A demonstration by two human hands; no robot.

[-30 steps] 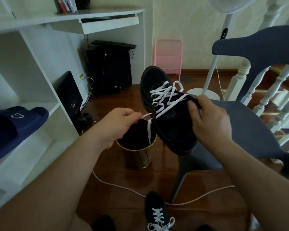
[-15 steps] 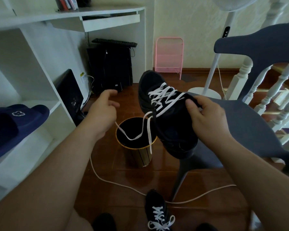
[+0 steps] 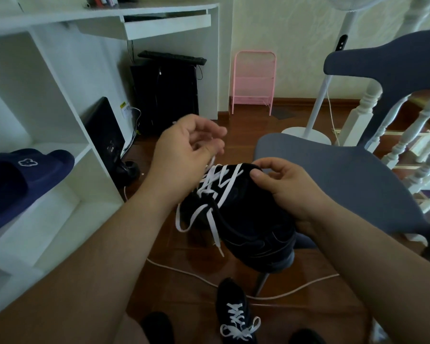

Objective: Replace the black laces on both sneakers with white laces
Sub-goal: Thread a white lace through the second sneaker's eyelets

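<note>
Sneaker of black suede-like fabric [image 3: 243, 219], threaded with a flat white lace [image 3: 219, 184], is held in the air between the two hands, above the dark wooden floor [image 3: 308, 316] and just in front of the seat of the grey-blue moulded chair [image 3: 333, 175]. Its long axis runs from the lower right, where the heel and sole sit closest to the camera, up and away to the left, with the laced top turned upward and toward the left hand. Two loose lace ends hang off its left side, one looping, one dangling straight down.

The right hand [image 3: 291, 192] grips the sneaker's upper from the right, fingers curled over the collar and the thumb pressed near the top crossings. The left hand [image 3: 186, 150] hovers over the toe end with its fingers loosely curled; a strand of lace runs up to the fingertips, but motion blur there makes it impossible to tell whether it is pinched.

On the floor below stands a second black sneaker with white laces [image 3: 236, 316], toe pointing away. A thin white cable [image 3: 184, 271] snakes across the boards. To the left is a white shelving unit [image 3: 67, 112] holding a navy slide sandal [image 3: 23, 180]; further back stand a black computer tower [image 3: 166, 93], a pink wire rack [image 3: 253, 80], the white base of a pedestal fan [image 3: 305, 135] and white stair balusters [image 3: 407, 145].
</note>
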